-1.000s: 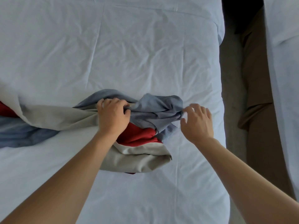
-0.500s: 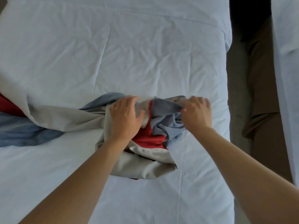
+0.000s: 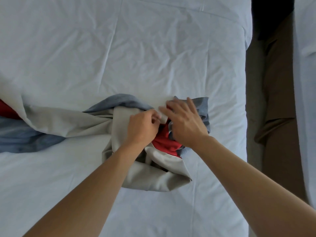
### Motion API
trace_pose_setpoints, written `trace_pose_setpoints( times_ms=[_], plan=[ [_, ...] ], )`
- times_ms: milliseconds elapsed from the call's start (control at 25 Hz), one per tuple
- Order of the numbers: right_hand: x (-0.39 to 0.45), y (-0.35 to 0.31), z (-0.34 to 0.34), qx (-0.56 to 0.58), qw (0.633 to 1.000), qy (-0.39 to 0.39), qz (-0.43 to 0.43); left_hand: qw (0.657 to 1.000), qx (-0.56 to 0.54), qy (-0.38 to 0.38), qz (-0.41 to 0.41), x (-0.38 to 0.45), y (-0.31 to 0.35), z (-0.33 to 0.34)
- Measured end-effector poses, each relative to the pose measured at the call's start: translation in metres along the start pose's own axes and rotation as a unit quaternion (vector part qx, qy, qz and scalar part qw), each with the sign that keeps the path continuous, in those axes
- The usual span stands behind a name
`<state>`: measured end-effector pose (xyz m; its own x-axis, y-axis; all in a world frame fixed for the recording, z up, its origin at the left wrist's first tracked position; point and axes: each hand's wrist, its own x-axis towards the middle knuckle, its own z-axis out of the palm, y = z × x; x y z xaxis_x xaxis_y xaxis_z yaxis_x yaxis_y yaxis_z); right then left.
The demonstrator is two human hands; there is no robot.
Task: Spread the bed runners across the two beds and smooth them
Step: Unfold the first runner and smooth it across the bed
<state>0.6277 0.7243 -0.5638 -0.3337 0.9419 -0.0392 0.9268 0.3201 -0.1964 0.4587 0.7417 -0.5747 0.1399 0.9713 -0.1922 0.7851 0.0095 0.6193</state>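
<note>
Right now, left grip point(image 3: 143, 126) pinching bunched bed runner point(image 3: 95, 122) — right grip point(image 3: 183, 121) wide atop it — brown floor gap point(image 3: 280, 100) beside white bed point(image 3: 119, 48).

Both bare arms reach forward. The left hand point(image 3: 142, 127) has curled fingers that pinch. The right hand point(image 3: 185, 121) lies flat with fingers spread.
</note>
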Motion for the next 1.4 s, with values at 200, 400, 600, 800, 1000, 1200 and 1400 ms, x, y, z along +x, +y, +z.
trace_pose_setpoints(
  times_ms=[200, 400, 600, 800, 1000, 1200, 1400],
  plan=[
    [-0.007, 0.021, 0.011, -0.028, 0.997, -0.07, 0.01, 0.999, -0.031, -0.005, -0.018, 0.014, 0.02, 0.005],
    [-0.017, 0.052, 0.01, -0.039, 0.983, -0.11, 0.143, 0.992, -0.013, 0.009, -0.122, -0.019, 0.018, 0.005],
    [-0.026, 0.038, 0.007, -0.016, 1.0, 0.006, 0.021, 0.997, -0.007, -0.065, -0.044, 0.017, 0.04, 0.025],
    [-0.011, 0.061, 0.004, -0.006, 0.997, 0.059, 0.052, 0.984, -0.034, -0.177, 0.009, 0.046, 0.053, 0.022],
    [-0.008, 0.046, 0.01, 0.003, 1.0, 0.021, -0.011, 0.974, -0.152, -0.142, -0.093, 0.052, 0.033, 0.014],
    [0.015, 0.061, 0.015, -0.063, 0.993, -0.025, 0.092, 0.962, -0.185, -0.186, -0.083, 0.046, 0.014, 0.0],
    [0.012, 0.085, 0.013, -0.079, 0.963, -0.014, 0.258, 0.971, -0.117, -0.209, -0.015, -0.01, -0.013, -0.035]
  ],
)
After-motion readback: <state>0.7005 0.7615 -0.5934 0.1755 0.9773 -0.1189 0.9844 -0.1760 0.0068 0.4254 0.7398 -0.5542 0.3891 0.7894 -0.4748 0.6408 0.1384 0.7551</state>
